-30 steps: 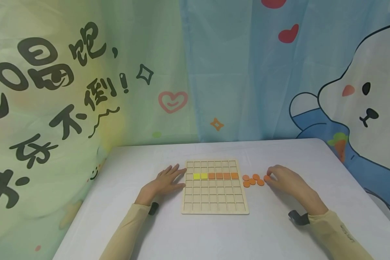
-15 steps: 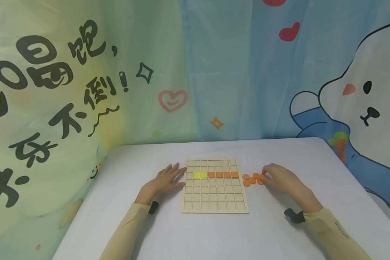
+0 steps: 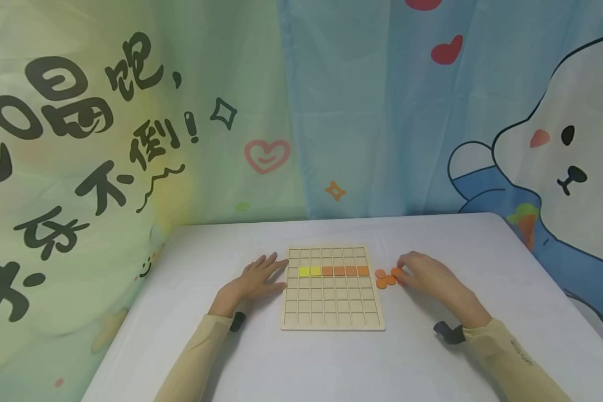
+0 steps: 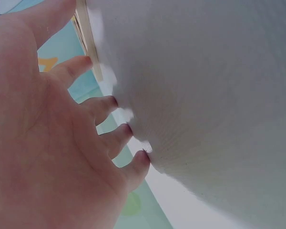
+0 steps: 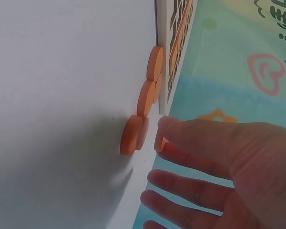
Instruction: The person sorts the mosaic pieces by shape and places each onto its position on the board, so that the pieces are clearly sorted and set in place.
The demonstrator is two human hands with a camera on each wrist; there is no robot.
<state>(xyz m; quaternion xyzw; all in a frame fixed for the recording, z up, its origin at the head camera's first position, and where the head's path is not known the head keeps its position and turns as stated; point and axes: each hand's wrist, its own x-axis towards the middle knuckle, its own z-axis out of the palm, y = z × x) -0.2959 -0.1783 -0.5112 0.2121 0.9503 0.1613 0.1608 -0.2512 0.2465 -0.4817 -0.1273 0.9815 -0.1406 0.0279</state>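
A wooden grid board (image 3: 333, 328) lies flat on the table. One of its rows carries two yellow squares (image 3: 310, 272) and several orange squares (image 3: 345, 271). My left hand (image 3: 256, 281) rests at the board's left edge with fingers spread; in the left wrist view its thumb and index finger touch the board's side (image 4: 88, 40). To the right of the board lies a cluster of loose orange discs (image 3: 390, 280). Over its right side is my right hand (image 3: 429, 276), and thumb and index finger pinch an orange disc (image 5: 160, 140), partly hidden by the thumb.
A white cloth (image 3: 231, 363) covers the table. Behind it hangs a printed curtain (image 3: 336, 111) with a cartoon bear (image 3: 593, 139). A dark strap (image 3: 449, 333) sits at the right wrist, below a beige sleeve (image 3: 507, 357).
My right hand has moved left, closer to the board, and now covers the right end of the disc cluster. My left hand and the board have stayed in place.
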